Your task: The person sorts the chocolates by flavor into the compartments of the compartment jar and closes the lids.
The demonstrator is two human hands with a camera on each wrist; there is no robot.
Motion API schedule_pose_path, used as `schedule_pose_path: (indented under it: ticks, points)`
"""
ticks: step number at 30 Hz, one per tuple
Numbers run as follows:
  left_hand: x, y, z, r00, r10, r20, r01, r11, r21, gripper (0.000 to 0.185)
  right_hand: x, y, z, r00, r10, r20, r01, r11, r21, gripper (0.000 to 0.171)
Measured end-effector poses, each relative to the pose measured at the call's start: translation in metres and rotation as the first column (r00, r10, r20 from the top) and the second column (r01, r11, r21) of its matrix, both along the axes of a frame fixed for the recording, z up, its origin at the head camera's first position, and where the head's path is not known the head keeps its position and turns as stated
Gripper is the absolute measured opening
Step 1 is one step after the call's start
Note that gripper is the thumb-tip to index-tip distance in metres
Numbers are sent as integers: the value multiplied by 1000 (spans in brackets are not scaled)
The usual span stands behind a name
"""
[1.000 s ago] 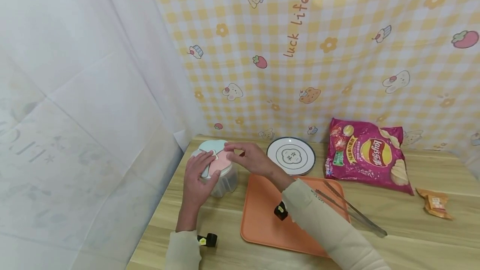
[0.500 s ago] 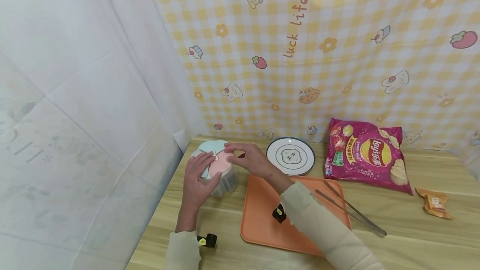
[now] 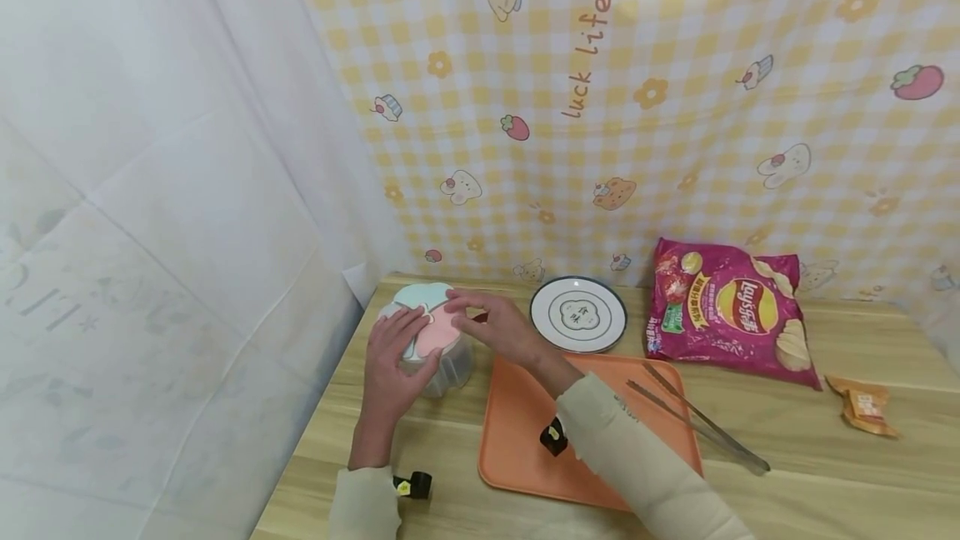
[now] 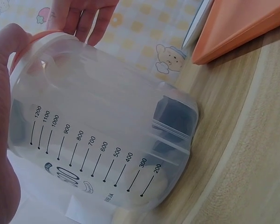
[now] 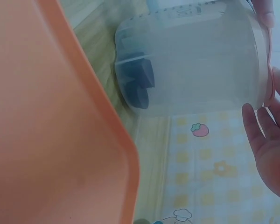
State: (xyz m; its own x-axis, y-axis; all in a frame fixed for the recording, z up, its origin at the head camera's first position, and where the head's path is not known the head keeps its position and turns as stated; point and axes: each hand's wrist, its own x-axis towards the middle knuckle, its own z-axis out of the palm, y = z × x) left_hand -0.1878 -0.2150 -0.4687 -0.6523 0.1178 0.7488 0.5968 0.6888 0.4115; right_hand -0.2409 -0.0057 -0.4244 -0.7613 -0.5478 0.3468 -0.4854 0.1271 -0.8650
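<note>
Both hands meet at the clear measuring container (image 3: 431, 352), which stands upright on the wooden table (image 3: 787, 473) near its back left corner, just left of the orange tray (image 3: 525, 440). Its translucent wall carries a printed volume scale, and a pastel lid (image 3: 427, 319) in pink and pale blue segments sits on top. The left hand (image 3: 393, 361) lies against the container's near side with the fingers laid up over the lid's edge and the thumb round the wall, a hold that looks meant to keep the tub from sliding or turning. The right hand (image 3: 491, 323) comes in from the tray side, wrist raised and forearm crossing the tray; its fingers (image 5: 266, 135) are fairly straight and close together at the lid's rim, touching or nearly so, and whether they pinch anything cannot be told. That placement suits working the lid while the other hand steadies the body, as a judgement. Dark shapes show low inside the container; what they are is unclear. Behind the tray is a white plate with a dark rim (image 3: 578, 314), right of it a pink Lay's crisp bag (image 3: 731, 311), metal tongs (image 3: 701, 422) over the tray's right edge, and a small orange packet (image 3: 862, 407) far right.
</note>
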Motion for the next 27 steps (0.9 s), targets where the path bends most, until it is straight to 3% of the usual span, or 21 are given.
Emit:
schedule_pose_path:
  ticks: [3,9,13,18,23,27]
  points:
    - [0,0,0,1000,0,2,0,1000,1,47,-4,-1,-8,1000,-19,-19,19,1000,10,26]
    - [-1,0,1,1000,-7,-18,7,1000,-5,46,-2,-1,-8,994,-32,-103,36,999,38,28]
    - [0,-2,2,999,-28,-37,27,999,-45,46,2,2,-9,981,-13,-194,31,996,87,32]
    - [4,-5,7,998,-40,-45,36,996,-88,47,8,11,-10,970,-27,-241,59,990,128,39]
    - [8,-1,20,995,14,-103,-27,992,-127,46,16,28,-4,951,-62,-303,136,963,231,44]
    - [15,12,39,985,22,-171,-61,973,-224,51,24,51,1,943,-76,-323,180,935,306,52]
